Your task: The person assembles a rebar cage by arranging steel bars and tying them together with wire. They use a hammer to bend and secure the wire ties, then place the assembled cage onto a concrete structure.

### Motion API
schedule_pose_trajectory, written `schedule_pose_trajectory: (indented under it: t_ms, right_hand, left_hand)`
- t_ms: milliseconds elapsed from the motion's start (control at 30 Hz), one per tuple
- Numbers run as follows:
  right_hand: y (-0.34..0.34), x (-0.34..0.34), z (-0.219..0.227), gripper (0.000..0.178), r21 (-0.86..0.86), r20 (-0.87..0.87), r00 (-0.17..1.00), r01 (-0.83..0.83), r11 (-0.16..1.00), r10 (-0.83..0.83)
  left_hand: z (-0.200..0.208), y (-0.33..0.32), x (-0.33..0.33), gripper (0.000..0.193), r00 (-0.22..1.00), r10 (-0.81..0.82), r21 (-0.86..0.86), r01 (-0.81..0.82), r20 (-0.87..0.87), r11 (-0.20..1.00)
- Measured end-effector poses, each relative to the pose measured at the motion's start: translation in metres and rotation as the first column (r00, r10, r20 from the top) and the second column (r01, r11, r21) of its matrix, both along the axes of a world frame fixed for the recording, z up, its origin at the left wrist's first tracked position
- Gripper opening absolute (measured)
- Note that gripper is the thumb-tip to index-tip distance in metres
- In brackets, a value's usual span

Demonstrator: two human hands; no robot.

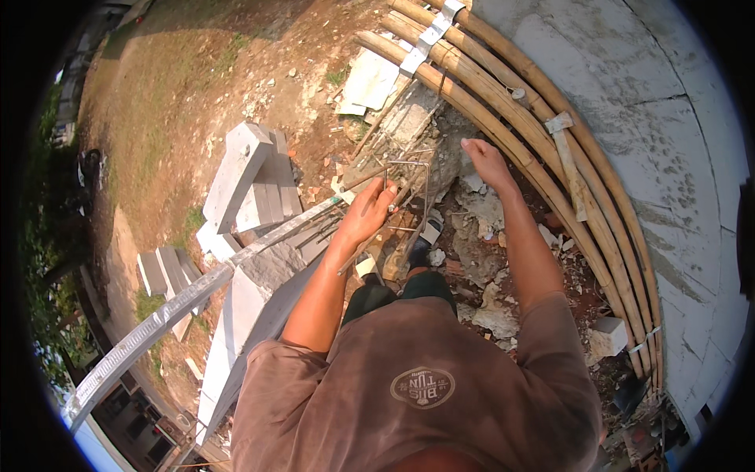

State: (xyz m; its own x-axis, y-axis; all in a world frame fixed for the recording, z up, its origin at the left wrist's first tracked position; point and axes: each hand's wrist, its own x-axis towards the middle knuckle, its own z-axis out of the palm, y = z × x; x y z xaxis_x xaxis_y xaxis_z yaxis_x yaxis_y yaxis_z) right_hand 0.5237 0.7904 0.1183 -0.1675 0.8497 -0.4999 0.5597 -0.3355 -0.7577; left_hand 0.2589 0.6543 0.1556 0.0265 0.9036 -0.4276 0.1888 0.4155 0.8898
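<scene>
My left hand (pixel 368 212) is closed around a thin steel rod bent into squared corners, like a rebar stirrup (pixel 428 182). Its bent end reaches to the right of my fingers, above the rubble. Several other thin rods and sticks cross close by, so which of them my fingers touch is hard to separate. My right hand (pixel 487 164) hovers over broken concrete, just left of the bamboo poles (pixel 515 145). Its fingers are curled with the thumb toward the upper left; whatever may lie inside them is hidden.
Grey blocks (pixel 250 177) are stacked on the dirt at left. A long metal bar (pixel 157 315) slants beside a large concrete piece (pixel 259 291). Rubble (pixel 480 212) surrounds my feet. Metal straps (pixel 429 41) bind the poles along a concrete slab (pixel 676 157) at right.
</scene>
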Motion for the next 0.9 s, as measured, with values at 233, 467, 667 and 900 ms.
schedule_pose_trajectory:
  t_ms: [233, 467, 667, 900]
  right_hand:
    - [0.0, -0.069, -0.058, 0.077, -0.288, 0.101, 0.945, -0.27, 0.919, 0.31]
    - [-0.029, -0.075, -0.032, 0.076, -0.478, 0.097, 0.901, -0.331, 0.814, 0.423]
    - [-0.083, -0.064, -0.054, 0.042, -0.358, -0.028, 0.947, -0.309, 0.881, 0.321]
    - [-0.147, -0.066, -0.023, 0.046, -0.166, -0.123, 0.986, -0.131, 0.977, 0.111]
  left_hand:
    - [0.03, -0.033, -0.009, 0.046, 0.952, -0.161, -0.092, 0.142, -0.26, 0.986]
    - [0.027, -0.076, -0.029, 0.03, 0.937, -0.252, 0.011, 0.262, -0.242, 0.965]
    - [0.008, -0.108, -0.045, 0.023, 0.903, -0.287, 0.212, 0.363, -0.319, 0.908]
    - [0.035, -0.134, -0.073, 0.03, 0.752, -0.538, 0.098, 0.611, -0.38, 0.785]
